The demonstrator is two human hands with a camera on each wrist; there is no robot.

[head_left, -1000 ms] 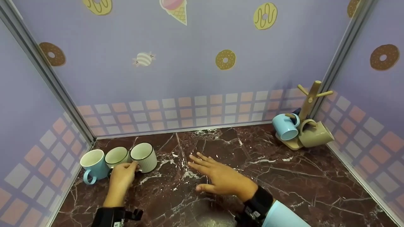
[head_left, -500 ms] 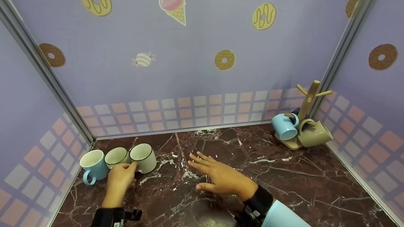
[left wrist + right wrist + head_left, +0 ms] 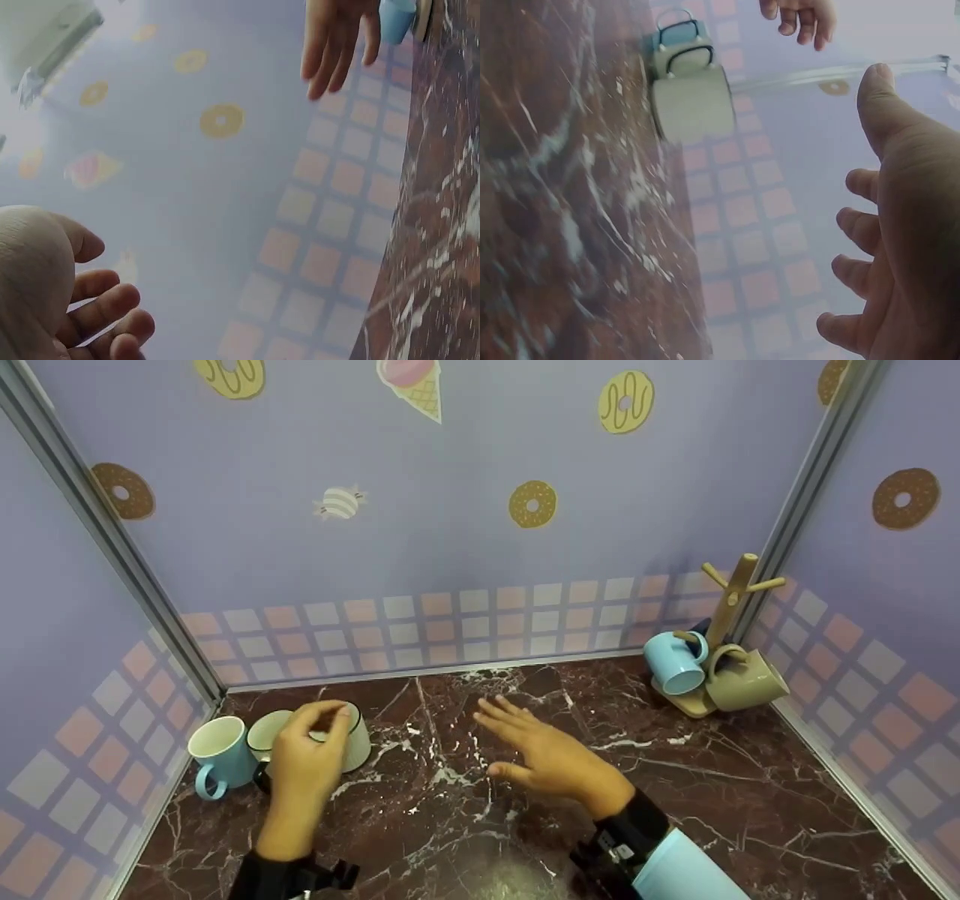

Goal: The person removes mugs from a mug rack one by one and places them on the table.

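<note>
My left hand [image 3: 309, 754] is raised over the mugs with its fingers loosely curved and nothing between them. In the head view it overlaps a ribbed cream mug with a dark rim [image 3: 358, 746] and partly hides a second cream mug [image 3: 267, 729]. Left of these stands a light blue mug [image 3: 229, 757], its handle towards me. The right wrist view shows the three mugs in a row, the ribbed cream mug [image 3: 694, 109] nearest. My right hand [image 3: 551, 757], fingers extended and apart, hovers above the middle of the table, holding nothing.
At the back right stands a wooden mug tree [image 3: 733, 600]. A light blue mug [image 3: 673, 664] and an olive mug [image 3: 746, 682] hang on its lower pegs; bare upper pegs stick out. Purple patterned walls [image 3: 450, 547] enclose the dark marbled tabletop [image 3: 487, 840].
My left hand has let go of the ribbed cream mug's handle and risen up and to the right. My right hand has shifted slightly right and up. The mugs have stayed in place.
</note>
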